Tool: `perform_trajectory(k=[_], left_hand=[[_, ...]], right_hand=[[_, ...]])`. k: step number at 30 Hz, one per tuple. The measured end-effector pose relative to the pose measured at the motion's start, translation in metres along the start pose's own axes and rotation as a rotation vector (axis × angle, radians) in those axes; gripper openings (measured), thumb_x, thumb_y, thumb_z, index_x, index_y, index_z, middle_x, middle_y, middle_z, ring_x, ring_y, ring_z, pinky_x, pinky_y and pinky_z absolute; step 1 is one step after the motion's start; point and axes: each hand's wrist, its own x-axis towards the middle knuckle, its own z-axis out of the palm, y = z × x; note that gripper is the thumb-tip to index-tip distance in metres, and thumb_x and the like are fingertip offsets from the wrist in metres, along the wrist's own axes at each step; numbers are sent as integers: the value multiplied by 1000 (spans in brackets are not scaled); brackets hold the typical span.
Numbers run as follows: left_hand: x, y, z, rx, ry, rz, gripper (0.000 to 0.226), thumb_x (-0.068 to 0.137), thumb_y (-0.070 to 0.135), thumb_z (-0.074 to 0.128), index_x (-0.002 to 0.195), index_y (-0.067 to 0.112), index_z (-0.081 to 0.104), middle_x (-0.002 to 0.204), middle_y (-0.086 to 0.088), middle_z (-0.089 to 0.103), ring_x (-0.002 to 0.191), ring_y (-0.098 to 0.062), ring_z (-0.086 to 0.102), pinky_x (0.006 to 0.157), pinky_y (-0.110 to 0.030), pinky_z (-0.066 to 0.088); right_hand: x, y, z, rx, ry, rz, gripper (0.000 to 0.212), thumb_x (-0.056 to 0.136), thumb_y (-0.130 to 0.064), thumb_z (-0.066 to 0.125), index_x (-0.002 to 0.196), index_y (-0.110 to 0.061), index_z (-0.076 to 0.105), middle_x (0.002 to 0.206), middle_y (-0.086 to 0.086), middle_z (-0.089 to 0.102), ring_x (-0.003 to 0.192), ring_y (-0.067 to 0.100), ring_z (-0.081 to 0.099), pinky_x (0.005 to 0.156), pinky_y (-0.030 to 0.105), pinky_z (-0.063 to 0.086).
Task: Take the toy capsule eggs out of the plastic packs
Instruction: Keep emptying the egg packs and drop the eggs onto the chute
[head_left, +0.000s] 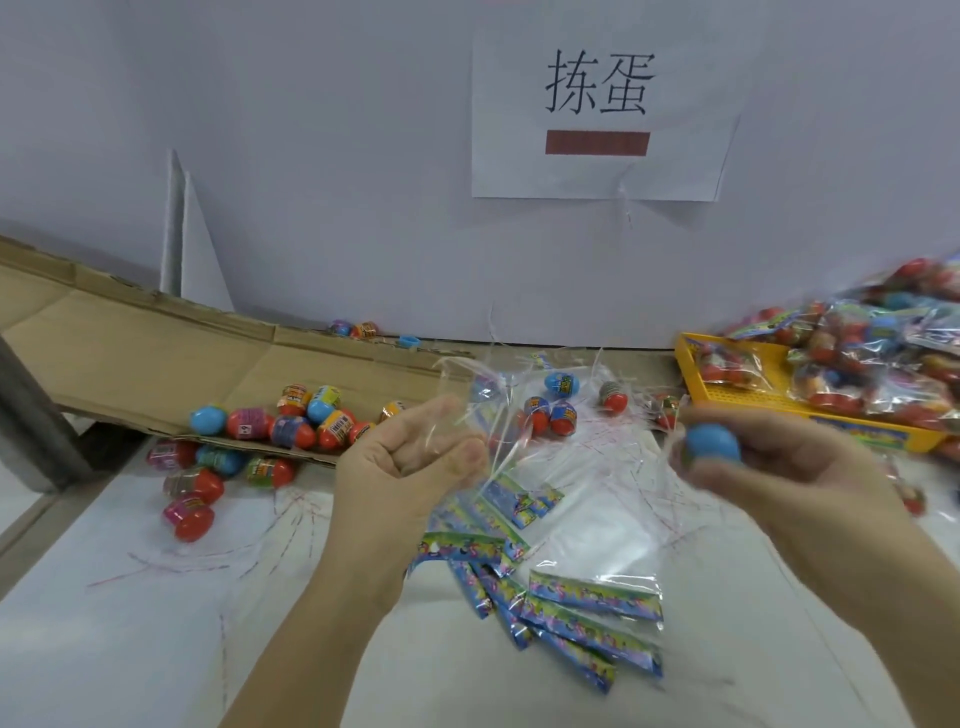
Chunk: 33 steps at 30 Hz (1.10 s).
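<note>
My left hand (410, 462) holds a clear plastic pack (467, 395) upright by its lower part; three capsule eggs show through or just behind its film. My right hand (769, 467) grips a blue capsule egg (712, 442), blurred, to the right of the pack and apart from it. Loose eggs (291, 421) in red, blue and pink lie in a heap at the left on and beside a cardboard sheet. A few more eggs (563, 410) lie behind the pack on the table.
Empty clear packs with blue-green header cards (587, 618) are piled on the white table in front of me. A yellow tray (748, 400) at the right carries several full packs (883, 353). A flattened cardboard sheet (156, 353) slopes at the left. A paper sign hangs on the wall.
</note>
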Motion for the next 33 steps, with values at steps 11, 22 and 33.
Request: perform_trajectory(k=[11,22,33], left_hand=[[-2,2,2,79,-111,119,51,53,27,82,97,50,73,86,1,77,85,-10,74,68,-16,56],[-2,-1,-2,207,-188,170,49,65,28,80,113,35,72,98,4,77,96,-11,72,76,-17,55],[-3,-4,-1,278,-187,197,38,74,36,75,111,34,68,104,12,74,99,-4,69,78,-12,52]], right_hand=[[55,-17,86,-234,-127,-219,28,78,-47,57,101,-34,64,91,-15,72,89,4,68,74,25,55],[55,-12,79,-471,-149,-214,32,71,-60,62,97,-40,65,93,-27,67,100,3,61,95,53,44],[52,-6,87,-581,-222,-316,15,74,-53,63,85,-43,59,91,-30,65,93,-4,60,86,26,47]])
